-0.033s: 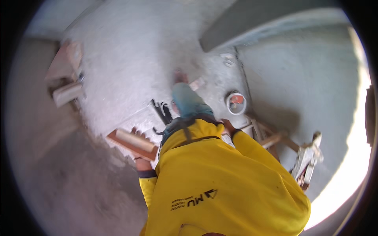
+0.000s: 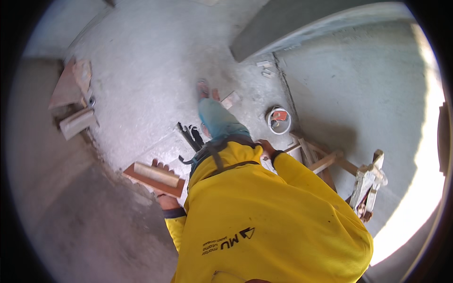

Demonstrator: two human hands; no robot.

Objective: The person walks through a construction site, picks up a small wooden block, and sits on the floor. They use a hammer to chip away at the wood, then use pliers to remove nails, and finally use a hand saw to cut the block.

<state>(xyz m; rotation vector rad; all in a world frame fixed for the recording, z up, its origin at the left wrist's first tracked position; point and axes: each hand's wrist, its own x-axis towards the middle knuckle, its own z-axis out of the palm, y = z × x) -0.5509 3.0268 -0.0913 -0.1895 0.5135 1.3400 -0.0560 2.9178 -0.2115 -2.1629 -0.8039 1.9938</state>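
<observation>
My left hand (image 2: 167, 200) grips a plasterer's float (image 2: 153, 178) at my left side. Its flat reddish-brown board carries a paler wooden bar lengthwise on the upper face. My fingers show past the board's far edge, with the wrist at its near edge. Close to my right hip is my right hand (image 2: 267, 149), partly hidden by the yellow sleeve; its fingers do not show clearly. Several slender black items (image 2: 191, 137) stick out beside my waist on the left. One leg (image 2: 219, 118) in blue-green trousers stretches ahead over the floor.
A white bucket (image 2: 288, 127) with an orange-red thing inside stands ahead right. Wooden sawhorse-like framing (image 2: 325, 162) lies right, near a whitish-stained wooden piece (image 2: 363, 188). Boards (image 2: 78, 122) and a torn brown sheet (image 2: 68, 85) rest far left. Scraps lie along the right wall (image 2: 354, 80).
The view has shifted slightly, so most things sit a little farther left in the picture. My left hand keeps its hold on the float.
</observation>
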